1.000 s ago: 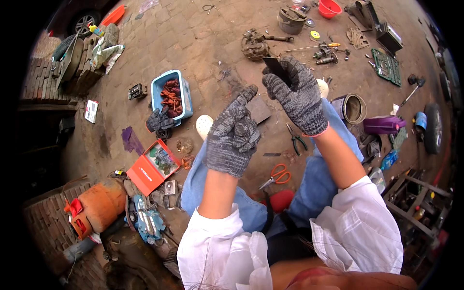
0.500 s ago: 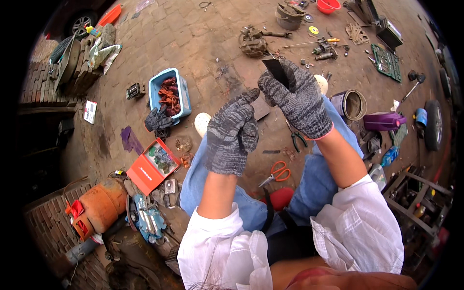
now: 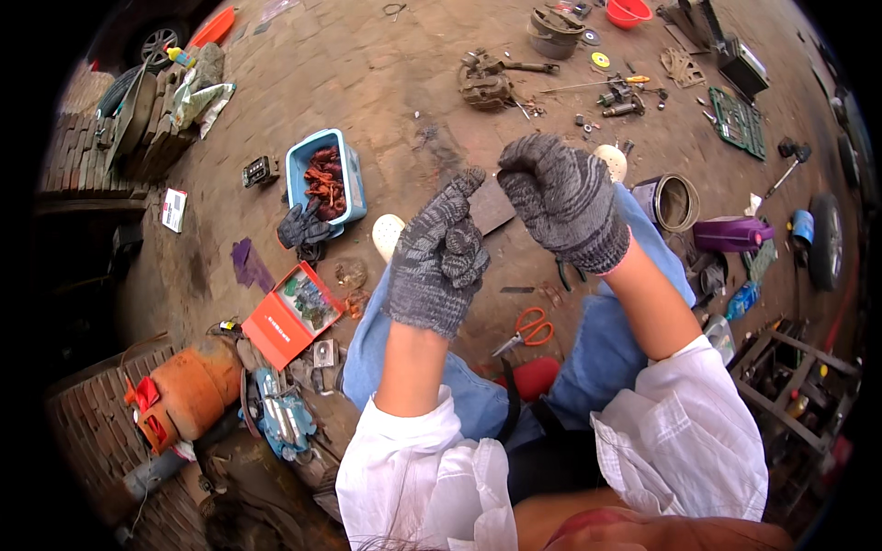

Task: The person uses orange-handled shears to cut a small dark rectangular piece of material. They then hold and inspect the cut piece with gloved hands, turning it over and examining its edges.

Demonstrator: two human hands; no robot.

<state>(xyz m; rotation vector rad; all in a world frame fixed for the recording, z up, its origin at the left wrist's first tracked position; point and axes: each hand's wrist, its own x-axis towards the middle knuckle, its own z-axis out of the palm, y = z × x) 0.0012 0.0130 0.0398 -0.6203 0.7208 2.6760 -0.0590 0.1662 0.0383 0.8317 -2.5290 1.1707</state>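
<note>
Both my hands wear grey knitted gloves and are raised above my bent knees. My left hand (image 3: 435, 253) has curled fingers, with the index finger bent toward the thumb; whatever it holds is too small or hidden to make out. My right hand (image 3: 560, 202), a little higher and to the right, is closed, and its curled fingers hide what is in it. A flat dark plate (image 3: 491, 207) lies on the ground below and between them. Orange-handled scissors (image 3: 522, 332) and dark-handled pliers (image 3: 566, 271) lie between my legs, the pliers partly covered.
Around me lie a blue bin (image 3: 351, 179) with rusty copper-coloured pieces, an open red box (image 3: 280, 335), an orange gas cylinder (image 3: 188, 393), a paint can (image 3: 671, 204), a purple container (image 3: 733, 234), a socket set (image 3: 735, 122), a metal frame (image 3: 790, 376) and a cast metal part (image 3: 482, 84).
My right hand has moved slightly down and turned, its fingers curling over, and the black strip that stood out of it earlier is out of sight. My left hand has shifted only slightly.
</note>
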